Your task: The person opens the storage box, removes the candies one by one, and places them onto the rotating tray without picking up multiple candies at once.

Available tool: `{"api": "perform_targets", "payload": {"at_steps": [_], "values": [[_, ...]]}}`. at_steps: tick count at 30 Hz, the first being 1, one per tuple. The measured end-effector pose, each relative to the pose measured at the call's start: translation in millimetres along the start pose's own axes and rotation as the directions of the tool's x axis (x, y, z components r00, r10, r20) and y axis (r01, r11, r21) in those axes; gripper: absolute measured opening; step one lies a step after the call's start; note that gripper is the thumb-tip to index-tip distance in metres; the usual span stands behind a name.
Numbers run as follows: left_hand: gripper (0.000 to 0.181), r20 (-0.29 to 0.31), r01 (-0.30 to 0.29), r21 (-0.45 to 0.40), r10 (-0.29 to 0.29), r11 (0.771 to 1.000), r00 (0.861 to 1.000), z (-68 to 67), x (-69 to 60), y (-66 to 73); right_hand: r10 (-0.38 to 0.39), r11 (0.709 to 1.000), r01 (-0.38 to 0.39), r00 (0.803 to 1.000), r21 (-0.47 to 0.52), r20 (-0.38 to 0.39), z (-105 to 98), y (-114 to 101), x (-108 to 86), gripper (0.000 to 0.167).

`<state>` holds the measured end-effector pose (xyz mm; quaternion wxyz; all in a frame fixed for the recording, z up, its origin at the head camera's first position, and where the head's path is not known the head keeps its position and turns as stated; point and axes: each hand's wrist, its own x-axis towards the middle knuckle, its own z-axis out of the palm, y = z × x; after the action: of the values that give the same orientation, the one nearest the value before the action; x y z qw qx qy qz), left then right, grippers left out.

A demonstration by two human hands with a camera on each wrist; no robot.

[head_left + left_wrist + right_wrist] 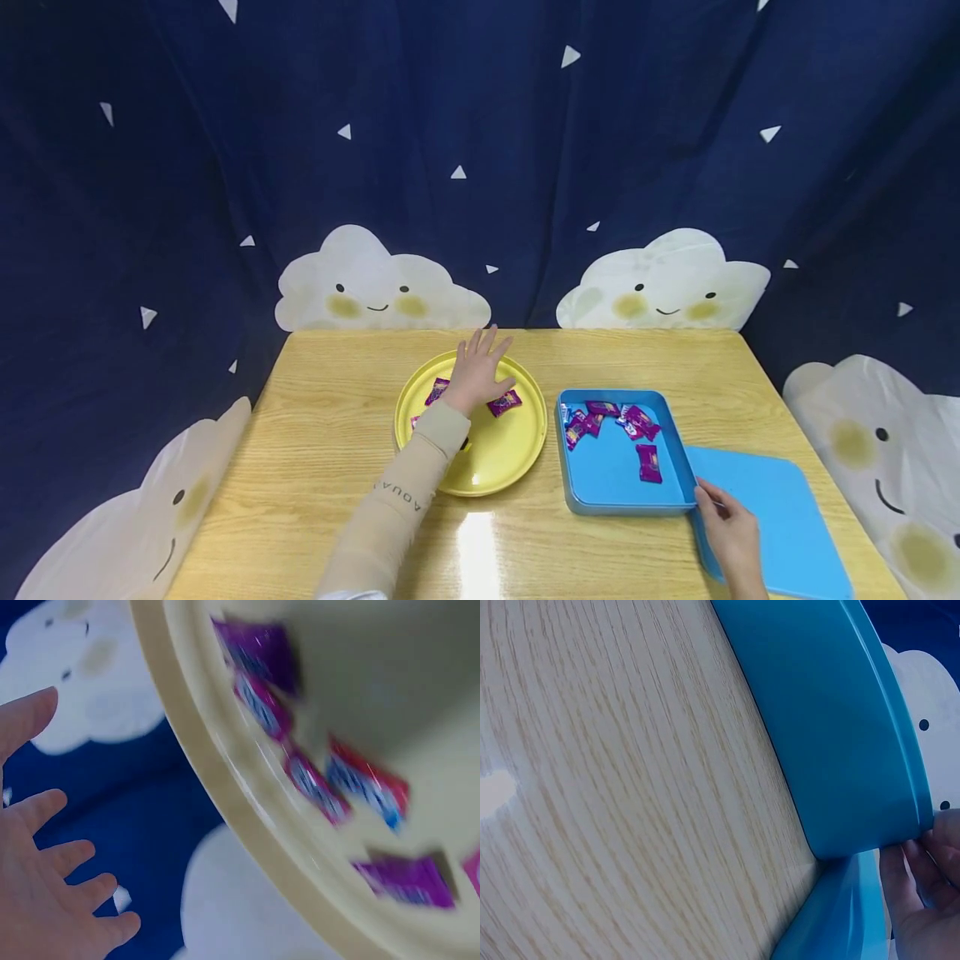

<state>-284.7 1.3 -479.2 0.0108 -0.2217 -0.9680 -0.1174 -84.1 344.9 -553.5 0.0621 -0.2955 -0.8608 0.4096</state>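
The left hand (477, 377) is over the far part of a round yellow tray (498, 467), its fingers spread and holding nothing. Purple sweets lie on the tray, one (504, 403) just right of the hand; in the left wrist view several wrapped sweets, one red and blue (367, 784), lie near the rim. At the near right corner of a square blue tin (611, 492), the right hand (733, 533) pinches the rim between thumb and fingers. Purple and blue-white sweets, among them a purple one (648, 463), lie inside the tin.
A blue lid (795, 517) lies flat on the wooden table (337, 417), right of the tin and partly under the right hand. Behind the table hangs a dark blue curtain (412, 100) with white clouds and triangles, which also borders both sides.
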Motion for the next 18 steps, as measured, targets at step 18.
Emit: {"api": "perform_targets", "payload": {"at_steps": [18], "values": [[0.068, 0.153, -0.226, 0.119, 0.207, 0.967, 0.966, 31.4, 37.3, 128.0, 0.007, 1.000, -0.008, 1.000, 0.012, 0.023, 1.0, -0.9, -1.0, 0.045]]}}
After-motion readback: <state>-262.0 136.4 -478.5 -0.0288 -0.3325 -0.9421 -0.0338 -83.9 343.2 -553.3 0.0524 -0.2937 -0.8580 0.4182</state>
